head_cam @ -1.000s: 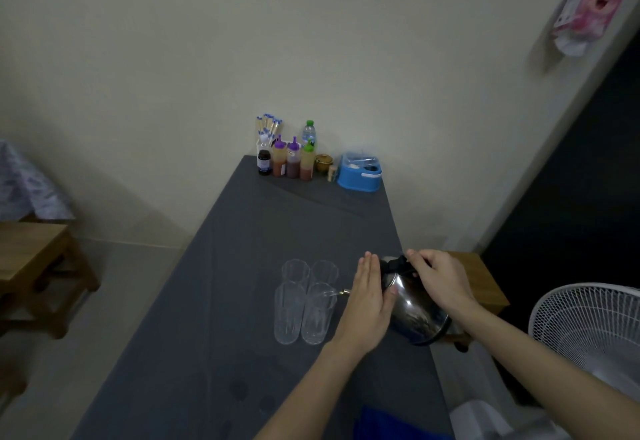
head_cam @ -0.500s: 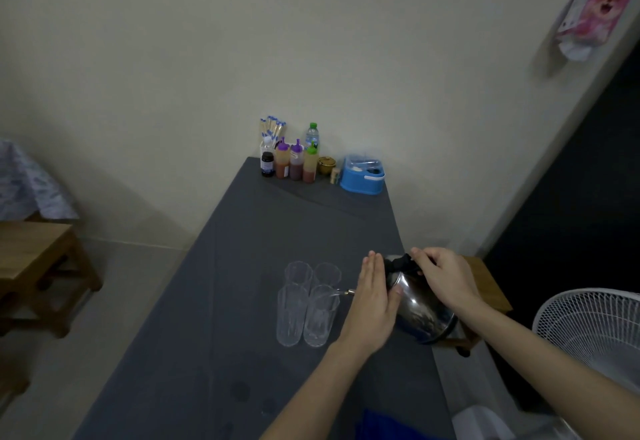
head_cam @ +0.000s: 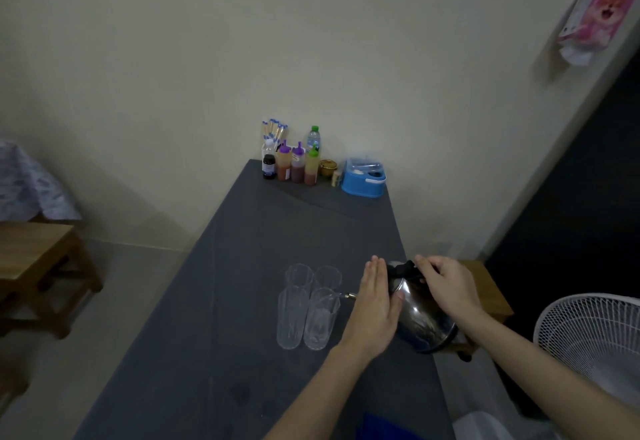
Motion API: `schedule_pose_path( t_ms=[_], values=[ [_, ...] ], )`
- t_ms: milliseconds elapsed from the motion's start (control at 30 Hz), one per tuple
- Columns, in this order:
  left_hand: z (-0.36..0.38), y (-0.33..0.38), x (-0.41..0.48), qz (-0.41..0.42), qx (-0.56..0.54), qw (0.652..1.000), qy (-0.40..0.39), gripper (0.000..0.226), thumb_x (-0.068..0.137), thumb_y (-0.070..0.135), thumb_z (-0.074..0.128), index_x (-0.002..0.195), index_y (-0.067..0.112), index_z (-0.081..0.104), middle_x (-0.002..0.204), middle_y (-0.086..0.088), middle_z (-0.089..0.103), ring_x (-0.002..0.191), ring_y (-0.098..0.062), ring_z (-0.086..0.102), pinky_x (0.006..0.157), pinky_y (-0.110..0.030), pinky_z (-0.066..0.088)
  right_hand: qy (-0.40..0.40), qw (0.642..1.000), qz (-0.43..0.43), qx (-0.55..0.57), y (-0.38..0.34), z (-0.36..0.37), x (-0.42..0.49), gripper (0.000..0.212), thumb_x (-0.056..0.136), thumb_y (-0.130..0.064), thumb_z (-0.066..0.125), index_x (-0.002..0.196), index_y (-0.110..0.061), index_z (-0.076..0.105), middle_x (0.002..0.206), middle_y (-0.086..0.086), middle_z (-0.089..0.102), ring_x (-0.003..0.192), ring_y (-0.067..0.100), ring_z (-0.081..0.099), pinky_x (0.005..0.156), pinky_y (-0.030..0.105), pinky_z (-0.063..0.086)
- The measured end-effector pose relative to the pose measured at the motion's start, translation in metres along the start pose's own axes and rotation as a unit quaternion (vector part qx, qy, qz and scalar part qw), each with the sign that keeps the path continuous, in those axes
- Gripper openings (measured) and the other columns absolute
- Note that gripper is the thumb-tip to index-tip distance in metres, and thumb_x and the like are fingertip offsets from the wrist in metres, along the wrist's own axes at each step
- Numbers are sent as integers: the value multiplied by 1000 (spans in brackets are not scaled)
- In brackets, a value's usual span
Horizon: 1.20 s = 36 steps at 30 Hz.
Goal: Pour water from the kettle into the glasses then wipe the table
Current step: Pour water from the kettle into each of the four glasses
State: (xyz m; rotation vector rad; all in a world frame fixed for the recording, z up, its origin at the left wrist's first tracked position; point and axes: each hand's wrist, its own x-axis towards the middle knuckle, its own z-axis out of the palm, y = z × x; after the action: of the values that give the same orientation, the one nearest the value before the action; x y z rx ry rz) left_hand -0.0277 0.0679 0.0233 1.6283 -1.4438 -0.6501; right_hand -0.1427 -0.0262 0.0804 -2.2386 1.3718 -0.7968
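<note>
While the kettle (head_cam: 420, 318) hangs tilted over the right edge of the grey table (head_cam: 263, 249), its polished steel belly throws back dim reflections; its black lid and handle sit at the top, and its thin spout reaches left to the rim of the near right glass (head_cam: 320, 318); the right hand (head_cam: 446, 287) is curled round the black handle, holding the kettle up; the left hand (head_cam: 375, 304) lies flat and spread wide against the kettle's left side, fingers straight and pointing away, gripping nothing; four clear glasses stand touching in a square cluster just left of the spout, the near left glass (head_cam: 291, 318) and the two far ones (head_cam: 313, 277) among them; whether water stands in any of them I cannot tell, they are so faint; at the far end of the table, well apart, stand sauce bottles (head_cam: 294, 166) and a blue box (head_cam: 363, 180); a white fan (head_cam: 595, 342) shows at the right, and a blue cloth (head_cam: 384, 429) lies at the near edge; compared with half a second ago, both hands keep the same hold, the spout stays at the same glass, and the kettle's tilt looks unchanged.
</note>
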Motion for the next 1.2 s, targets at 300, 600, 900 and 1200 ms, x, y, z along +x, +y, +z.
schedule_pose_path(
  t_ms=[300,600,900,1200],
  values=[
    [1,-3,0,20,43,999,-23,94,77,69,1,151,13,-6,161,2,-12,143,-3,-17,118,-21,-5,30,994,62,83,6,8,-20,41,96,-31,53,59,-19,65,52,-3,61,53,11,58,50,28,35],
    [-6,5,5,52,100,993,-29,81,86,57,6,152,10,-2,161,1,-9,141,-3,-18,114,-17,-11,72,975,142,156,7,12,-29,35,96,-32,53,68,-19,71,63,-3,69,64,12,64,57,27,40],
    [-25,0,2,59,101,993,15,70,95,49,15,152,11,1,160,4,-8,144,-3,-15,112,-12,-13,61,975,120,174,-15,17,-20,33,95,-32,54,71,-19,72,66,-2,71,67,14,67,65,34,51],
    [-40,-14,-9,15,59,997,45,85,84,61,7,152,12,-1,161,5,-9,144,-2,-15,111,-9,-11,17,990,68,125,-37,30,-9,38,95,-34,54,63,-19,69,60,-2,67,63,15,63,59,31,44]
  ],
)
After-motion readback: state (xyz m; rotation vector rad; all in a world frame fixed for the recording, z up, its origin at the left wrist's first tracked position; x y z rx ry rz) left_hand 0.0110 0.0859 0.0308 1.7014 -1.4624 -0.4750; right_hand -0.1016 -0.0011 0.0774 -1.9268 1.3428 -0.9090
